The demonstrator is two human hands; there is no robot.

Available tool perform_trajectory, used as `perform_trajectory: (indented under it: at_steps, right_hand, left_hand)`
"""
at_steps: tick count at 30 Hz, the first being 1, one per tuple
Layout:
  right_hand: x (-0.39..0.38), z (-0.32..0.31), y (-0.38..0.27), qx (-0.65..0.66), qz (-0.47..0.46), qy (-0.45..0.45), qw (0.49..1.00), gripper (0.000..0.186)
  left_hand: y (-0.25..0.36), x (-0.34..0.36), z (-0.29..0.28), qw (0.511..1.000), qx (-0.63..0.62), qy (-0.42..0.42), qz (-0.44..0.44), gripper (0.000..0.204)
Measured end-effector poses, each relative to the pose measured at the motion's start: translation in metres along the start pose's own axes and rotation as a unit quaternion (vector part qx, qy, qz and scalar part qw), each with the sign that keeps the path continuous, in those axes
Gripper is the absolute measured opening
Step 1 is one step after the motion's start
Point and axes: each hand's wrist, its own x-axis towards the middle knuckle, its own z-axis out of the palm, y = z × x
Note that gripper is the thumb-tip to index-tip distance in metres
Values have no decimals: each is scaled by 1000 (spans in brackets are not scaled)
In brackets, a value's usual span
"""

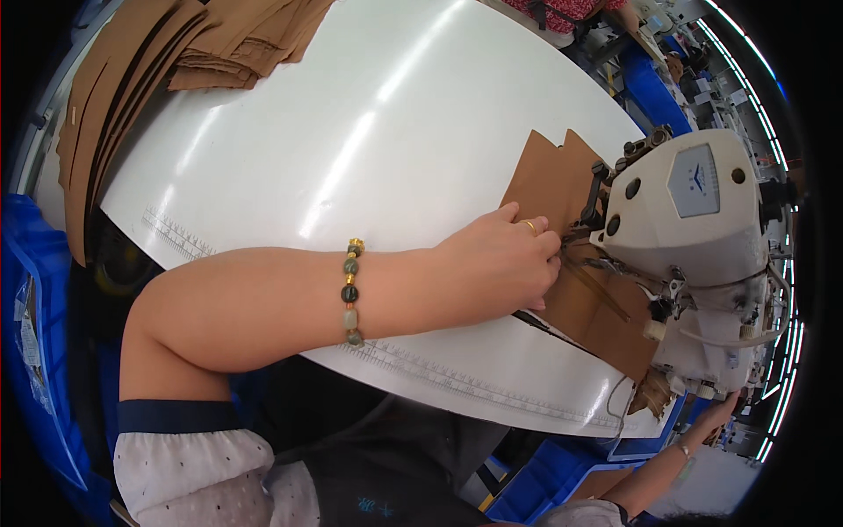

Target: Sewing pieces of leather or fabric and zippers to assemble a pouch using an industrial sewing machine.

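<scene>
A brown fabric piece (540,171) lies under the head of a white sewing machine (702,189) at the right of the table. My left hand (509,259) rests on it close to the needle area, its fingers curled and pressed together at the fabric. It wears a ring, and a beaded bracelet (350,294) circles the wrist. A narrow brown strip (601,294) runs slantwise across the fabric below the presser foot. At the lower right, my right arm reaches out to the machine's far end; my right hand (722,413) is small there and its fingers are mostly hidden.
Stacked brown fabric pieces (250,48) lie at the table's far left, with long ones (88,132) hanging over the edge. Printed rulers (465,379) line the near edge of the white table (421,123). Blue bins (549,483) stand below. Another person (562,18) is at the back.
</scene>
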Motion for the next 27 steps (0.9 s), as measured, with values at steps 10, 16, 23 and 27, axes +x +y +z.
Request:
perform_trajectory:
  at_steps: [10, 16, 23, 27]
  right_hand:
    - [35, -17, -23, 13, 2, -33, 999, 59]
    - [45, -19, -12, 61, 27, 11, 998, 62]
    - [44, -45, 36, 248, 90, 13, 964, 63]
    - [35, -43, 86, 255, 67, 8, 965, 58]
  left_hand:
    - [1, 0, 0, 1000, 9, 13, 7, 47]
    - [2, 1, -1, 1000, 0, 2, 1, 48]
    - [2, 1, -2, 1000, 1, 1, 0, 47]
    - [2, 1, -1, 1000, 0, 3, 0, 48]
